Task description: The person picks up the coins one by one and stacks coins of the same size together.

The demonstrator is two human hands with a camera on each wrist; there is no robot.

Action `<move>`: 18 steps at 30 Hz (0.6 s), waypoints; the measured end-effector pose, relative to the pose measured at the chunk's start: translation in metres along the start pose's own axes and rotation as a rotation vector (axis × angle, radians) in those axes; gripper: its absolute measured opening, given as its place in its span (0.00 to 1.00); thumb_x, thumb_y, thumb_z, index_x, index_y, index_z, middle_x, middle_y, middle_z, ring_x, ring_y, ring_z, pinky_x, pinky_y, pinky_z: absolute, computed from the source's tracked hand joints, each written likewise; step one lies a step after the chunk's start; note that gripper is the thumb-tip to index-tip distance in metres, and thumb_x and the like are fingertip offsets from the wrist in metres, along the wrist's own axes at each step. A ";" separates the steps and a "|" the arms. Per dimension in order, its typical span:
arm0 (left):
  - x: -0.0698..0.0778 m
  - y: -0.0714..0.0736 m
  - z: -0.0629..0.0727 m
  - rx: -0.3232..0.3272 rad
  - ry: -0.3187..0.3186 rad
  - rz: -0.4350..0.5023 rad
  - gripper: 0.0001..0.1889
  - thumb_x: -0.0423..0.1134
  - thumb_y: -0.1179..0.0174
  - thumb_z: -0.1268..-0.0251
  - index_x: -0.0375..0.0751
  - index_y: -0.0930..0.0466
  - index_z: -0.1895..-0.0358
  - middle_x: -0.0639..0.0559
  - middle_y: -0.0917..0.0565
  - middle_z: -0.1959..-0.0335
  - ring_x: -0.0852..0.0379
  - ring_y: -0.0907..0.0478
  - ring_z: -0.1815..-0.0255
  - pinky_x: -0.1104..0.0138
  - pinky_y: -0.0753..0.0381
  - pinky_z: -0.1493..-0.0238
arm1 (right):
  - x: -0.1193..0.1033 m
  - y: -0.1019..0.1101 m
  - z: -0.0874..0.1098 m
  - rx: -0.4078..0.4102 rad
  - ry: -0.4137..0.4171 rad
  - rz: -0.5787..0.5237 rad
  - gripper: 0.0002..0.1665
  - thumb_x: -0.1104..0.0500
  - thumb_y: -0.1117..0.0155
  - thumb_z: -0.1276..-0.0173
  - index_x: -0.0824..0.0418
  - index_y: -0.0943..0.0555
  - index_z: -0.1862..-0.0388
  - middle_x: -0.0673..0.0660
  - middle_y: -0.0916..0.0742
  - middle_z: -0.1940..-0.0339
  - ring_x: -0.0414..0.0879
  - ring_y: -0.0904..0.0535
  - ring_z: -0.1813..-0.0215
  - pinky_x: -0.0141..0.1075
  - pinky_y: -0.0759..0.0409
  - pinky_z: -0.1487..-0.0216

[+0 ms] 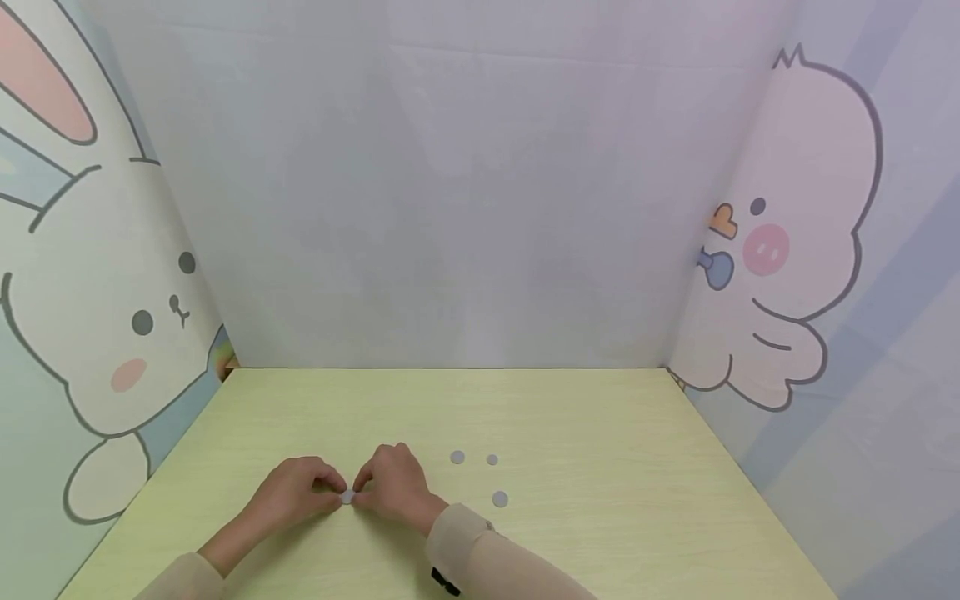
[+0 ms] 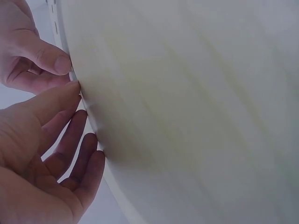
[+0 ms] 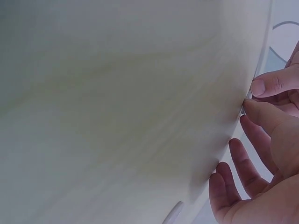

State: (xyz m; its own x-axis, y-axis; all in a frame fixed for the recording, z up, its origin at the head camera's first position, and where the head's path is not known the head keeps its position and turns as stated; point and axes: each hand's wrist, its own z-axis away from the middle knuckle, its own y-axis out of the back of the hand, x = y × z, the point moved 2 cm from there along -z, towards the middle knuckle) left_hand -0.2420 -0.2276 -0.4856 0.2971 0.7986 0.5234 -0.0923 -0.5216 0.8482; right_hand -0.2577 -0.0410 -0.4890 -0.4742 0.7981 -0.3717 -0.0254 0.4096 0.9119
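Note:
A small silver-grey coin (image 1: pixel 347 497) lies on the table between the two hands, left of the middle. My left hand (image 1: pixel 295 494) holds its left side with thumb and fingertips. From the other side my right hand (image 1: pixel 395 483) holds it, the thumb and fingers bent toward the same coin. Both wrist views show the hands' tips meeting low at the tabletop, with the remaining fingers curved and touching or nearly touching the surface. Fingers hide most of the coin there.
Right of the hands lie three more round grey coins: one upper left (image 1: pixel 457 457), a smaller coin (image 1: pixel 492 460) beside it, and a coin (image 1: pixel 500 499) nearer the front. The pale wooden table (image 1: pixel 637 517) is bordered by a cloth backdrop (image 1: pixel 450 208) with cartoon animals.

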 end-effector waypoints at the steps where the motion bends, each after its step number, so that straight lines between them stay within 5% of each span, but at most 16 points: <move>1: 0.000 0.000 0.000 0.000 0.006 0.001 0.08 0.38 0.19 0.44 0.56 0.09 0.66 0.65 0.13 0.64 0.61 0.19 0.60 0.63 0.20 0.58 | 0.000 0.000 0.000 0.000 -0.001 -0.001 0.04 0.46 0.16 0.39 0.39 0.06 0.71 0.38 0.16 0.66 0.35 0.32 0.62 0.25 0.36 0.64; 18: 0.004 0.001 0.000 -0.004 0.009 -0.017 0.07 0.41 0.19 0.43 0.58 0.09 0.67 0.65 0.14 0.66 0.62 0.20 0.62 0.64 0.21 0.59 | 0.000 0.000 -0.002 -0.028 -0.056 -0.047 0.06 0.46 0.15 0.40 0.38 0.07 0.73 0.39 0.18 0.64 0.36 0.33 0.61 0.26 0.36 0.64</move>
State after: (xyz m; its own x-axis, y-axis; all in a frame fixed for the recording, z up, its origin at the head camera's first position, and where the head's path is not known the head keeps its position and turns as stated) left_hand -0.2412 -0.2245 -0.4822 0.2899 0.8101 0.5097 -0.0915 -0.5066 0.8573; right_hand -0.2596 -0.0417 -0.4890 -0.4215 0.8021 -0.4230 -0.0716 0.4356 0.8973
